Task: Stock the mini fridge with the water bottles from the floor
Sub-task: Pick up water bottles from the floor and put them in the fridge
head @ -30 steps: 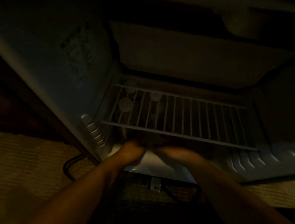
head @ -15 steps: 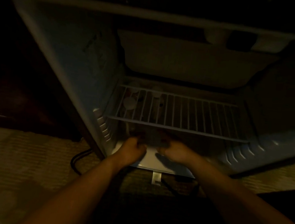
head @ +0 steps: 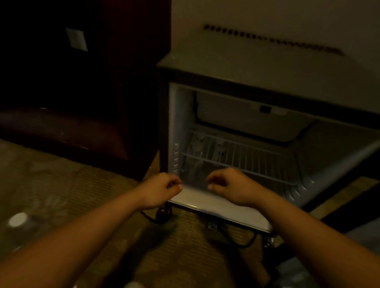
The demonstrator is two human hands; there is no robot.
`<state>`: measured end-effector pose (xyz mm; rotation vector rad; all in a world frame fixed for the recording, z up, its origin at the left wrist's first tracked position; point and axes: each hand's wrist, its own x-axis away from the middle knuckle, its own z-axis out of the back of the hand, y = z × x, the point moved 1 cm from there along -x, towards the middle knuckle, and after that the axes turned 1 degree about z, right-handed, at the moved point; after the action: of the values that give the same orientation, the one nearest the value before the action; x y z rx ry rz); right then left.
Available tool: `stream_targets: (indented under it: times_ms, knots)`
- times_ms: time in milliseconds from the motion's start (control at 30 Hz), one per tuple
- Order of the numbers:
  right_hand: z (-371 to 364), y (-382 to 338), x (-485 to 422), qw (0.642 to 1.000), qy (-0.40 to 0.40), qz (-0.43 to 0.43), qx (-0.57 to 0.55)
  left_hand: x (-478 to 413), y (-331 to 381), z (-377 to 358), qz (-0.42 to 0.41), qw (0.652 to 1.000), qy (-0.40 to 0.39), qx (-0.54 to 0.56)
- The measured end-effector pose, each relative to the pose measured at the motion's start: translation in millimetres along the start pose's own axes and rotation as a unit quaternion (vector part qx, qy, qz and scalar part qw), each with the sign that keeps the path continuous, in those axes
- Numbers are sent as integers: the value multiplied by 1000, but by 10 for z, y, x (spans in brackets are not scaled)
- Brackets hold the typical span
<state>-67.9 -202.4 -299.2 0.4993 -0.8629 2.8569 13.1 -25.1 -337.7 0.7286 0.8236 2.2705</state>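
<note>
Before open mini fridge, bottles inside, left hand, right hand loose, empty

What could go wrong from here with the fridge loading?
1. The shelf sits low over the bottles already at the back left; the next one may catch on it or topple them.
2. The light is dim and the floor bottles are clear, so one may get knocked away unseen.
3. The cord loops out under the fridge and may snag.
</note>
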Motion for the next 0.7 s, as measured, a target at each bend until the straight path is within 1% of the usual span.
stream_targets:
  times_ms: [100, 200, 300, 400, 567, 700]
  knots:
    - [232, -518, 228, 995, -19, 49, 88, 460, 134, 398, -23, 999, 19, -41]
    - [353, -1092, 450, 983, -48, 92, 152, 961, 231, 782, -26, 994, 29, -103]
    - [361, -1640, 610, 968, -54, 141, 200, 1448, 293, 1127, -16, 984, 21, -175]
    - [277, -2171, 753, 957, -55, 173, 225, 1991, 272, 1394, 10, 977, 30, -212]
    - [-190, -2896, 898, 945, -61, 218, 238, 2808, -86, 1483, 90, 980, 21, -177]
    - [-775, -3271, 813, 938, -111, 211, 252, 3222, -548, 1352, 166, 979, -22, -115]
